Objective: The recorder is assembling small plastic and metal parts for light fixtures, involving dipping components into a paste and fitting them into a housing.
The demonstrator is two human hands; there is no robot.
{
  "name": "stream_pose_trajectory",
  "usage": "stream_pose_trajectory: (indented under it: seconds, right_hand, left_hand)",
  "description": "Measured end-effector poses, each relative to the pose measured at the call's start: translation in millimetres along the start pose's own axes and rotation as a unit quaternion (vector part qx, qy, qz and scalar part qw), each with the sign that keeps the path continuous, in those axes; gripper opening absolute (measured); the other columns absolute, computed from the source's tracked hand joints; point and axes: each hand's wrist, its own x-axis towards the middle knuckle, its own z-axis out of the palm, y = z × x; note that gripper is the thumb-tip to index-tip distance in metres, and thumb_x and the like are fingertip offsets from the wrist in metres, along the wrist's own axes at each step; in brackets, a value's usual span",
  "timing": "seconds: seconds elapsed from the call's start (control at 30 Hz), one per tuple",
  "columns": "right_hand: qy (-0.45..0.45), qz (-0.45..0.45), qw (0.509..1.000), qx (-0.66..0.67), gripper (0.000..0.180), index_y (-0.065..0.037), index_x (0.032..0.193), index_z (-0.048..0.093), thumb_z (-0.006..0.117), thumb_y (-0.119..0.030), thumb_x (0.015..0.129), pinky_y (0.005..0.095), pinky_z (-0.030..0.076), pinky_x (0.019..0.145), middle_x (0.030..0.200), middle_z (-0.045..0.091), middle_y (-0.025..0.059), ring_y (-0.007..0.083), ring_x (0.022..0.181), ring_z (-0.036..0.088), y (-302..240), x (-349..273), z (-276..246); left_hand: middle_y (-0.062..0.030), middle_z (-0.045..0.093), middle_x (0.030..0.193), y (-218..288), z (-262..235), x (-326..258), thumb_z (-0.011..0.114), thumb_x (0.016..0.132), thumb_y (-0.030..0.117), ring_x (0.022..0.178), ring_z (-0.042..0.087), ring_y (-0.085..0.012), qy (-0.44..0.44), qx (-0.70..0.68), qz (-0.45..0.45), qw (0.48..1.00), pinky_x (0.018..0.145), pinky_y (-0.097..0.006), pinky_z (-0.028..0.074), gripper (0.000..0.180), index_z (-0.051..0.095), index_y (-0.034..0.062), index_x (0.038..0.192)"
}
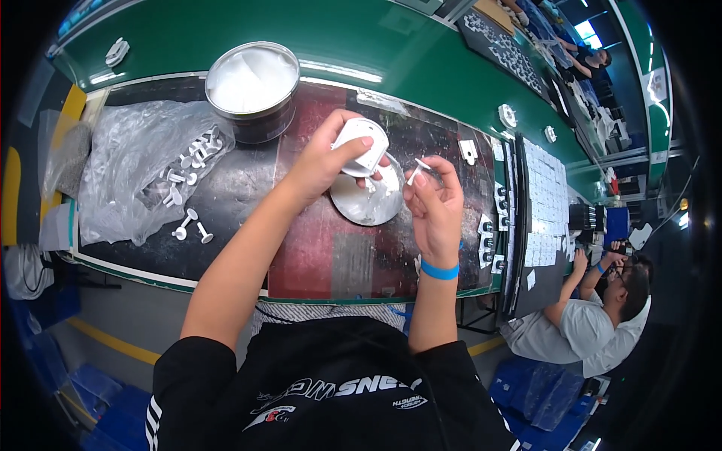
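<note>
Head view: from where I stood, a white housing (pixel 374 146) sat in the person's left hand (pixel 327 154), its flat face turned up, the thumb pressed across it and the fingers curled round beneath. The right hand (pixel 438 207) pinched a white pin (pixel 416 171) between thumb and fingers, just beside the housing and apart from it. Both were held above a round dish (pixel 368 216) with white stuff in it. A blue band (pixel 440 270) circled the right wrist. Behind the left hand stood a wide tin (pixel 263 126), full of something white. Further left a clear bag (pixel 124 161) lay slumped, with pins of the same sort at its mouth and a few loose on the worktop (pixel 308 240). Along the far side ran a green belt (pixel 353 45) carrying white parts. Off to the right, a co-worker (pixel 560 334) in a pale shirt was at the bench too.
</note>
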Motion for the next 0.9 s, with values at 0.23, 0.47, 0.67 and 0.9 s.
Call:
stream_pose_trajectory:
  seconds: [0.23, 0.47, 0.67, 0.9]
  right_hand:
    - [0.027, -0.041, 0.998, 0.033, 0.03, -0.003, 0.119, 0.051, 0.064, -0.005, 0.092, 0.02, 0.046, 0.062, 0.102, 0.068, 0.0142, 0.0079, 0.073, 0.059, 1, 26, 28]
    - [0.037, -0.035, 0.998, 0.035, 0.03, -0.004, 0.115, 0.053, 0.069, -0.005, 0.09, 0.0188, 0.044, 0.059, 0.102, 0.07, 0.0137, 0.0051, 0.07, 0.057, 11, 37, 31]
    - [0.04, -0.032, 0.999, 0.013, 0.029, -0.003, 0.114, 0.054, 0.07, -0.005, 0.089, 0.0183, 0.044, 0.061, 0.104, 0.07, 0.0154, 0.0052, 0.072, 0.057, 14, 36, 29]
    - [0.05, -0.032, 0.998, 0.023, 0.03, -0.002, 0.114, 0.054, 0.07, -0.005, 0.089, 0.0191, 0.046, 0.063, 0.103, 0.07, 0.0158, 0.0075, 0.077, 0.061, 19, 36, 28]
  left_hand:
    - [-0.0119, 0.066, 0.095, -6, 0, -2, 0.067, 0.092, 0.025, 0.075, 0.068, -0.0162, -0.05, 0.05, -0.013, 0.997, 0.051, -0.027, 0.053, 0.039, 0.042, 0.0042, 0.113]
    - [-0.011, 0.065, 0.095, -8, -2, -2, 0.068, 0.09, 0.027, 0.074, 0.068, -0.015, -0.037, 0.087, -0.005, 0.995, 0.05, -0.027, 0.052, 0.041, 0.043, 0.0043, 0.113]
    - [-0.0092, 0.066, 0.09, -16, -4, 0, 0.067, 0.091, 0.024, 0.067, 0.068, -0.014, -0.048, 0.095, -0.004, 0.994, 0.048, -0.025, 0.048, 0.037, 0.043, 0.0045, 0.112]
    - [-0.0087, 0.067, 0.085, -4, 2, -5, 0.065, 0.092, 0.023, 0.064, 0.068, -0.0136, -0.042, 0.092, -0.024, 0.995, 0.043, -0.023, 0.044, 0.035, 0.042, 0.004, 0.11]
